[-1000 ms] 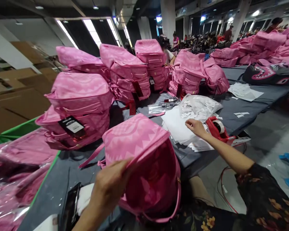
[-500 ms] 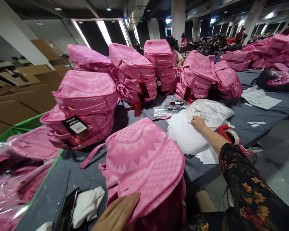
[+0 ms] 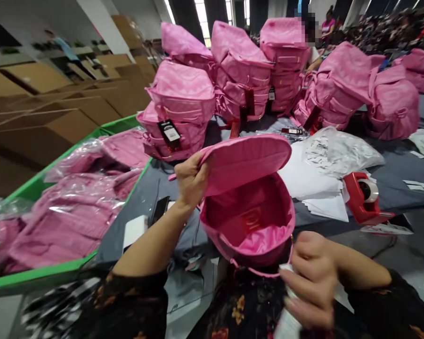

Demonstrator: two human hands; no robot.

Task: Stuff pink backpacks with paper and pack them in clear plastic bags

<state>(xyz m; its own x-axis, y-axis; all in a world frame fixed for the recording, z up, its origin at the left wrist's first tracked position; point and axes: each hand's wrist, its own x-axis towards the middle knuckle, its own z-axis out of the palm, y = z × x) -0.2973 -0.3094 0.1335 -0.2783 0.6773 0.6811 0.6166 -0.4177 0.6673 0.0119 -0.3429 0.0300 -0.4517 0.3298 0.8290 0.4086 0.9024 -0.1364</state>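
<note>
A pink backpack (image 3: 215, 226) stands in front of me with its top lid (image 3: 247, 165) lifted. Its pink lining (image 3: 265, 240) and a red mark on the inner wall show through the opening. My left hand (image 3: 192, 181) is closed around the lid's left edge and holds it up. Close to the front right of the opening, my right hand (image 3: 314, 278) is closed on a small white packet (image 3: 288, 322), blurred by motion. To the right lies a clear plastic bag (image 3: 339, 150) of small white pieces, on white paper sheets (image 3: 304, 176).
Several pink backpacks (image 3: 183, 94) with hang tags stand along the far side of the table (image 3: 141, 188). A red tape dispenser (image 3: 360, 200) sits at the right edge. On the left, a green-edged bin (image 3: 53, 270) holds plastic-wrapped pink backpacks, with cardboard boxes (image 3: 67, 127) behind.
My left hand has raised the backpack's lid, which was lying closed. My right hand has come back from the plastic bag to the backpack with a white packet. The view has swung left and down.
</note>
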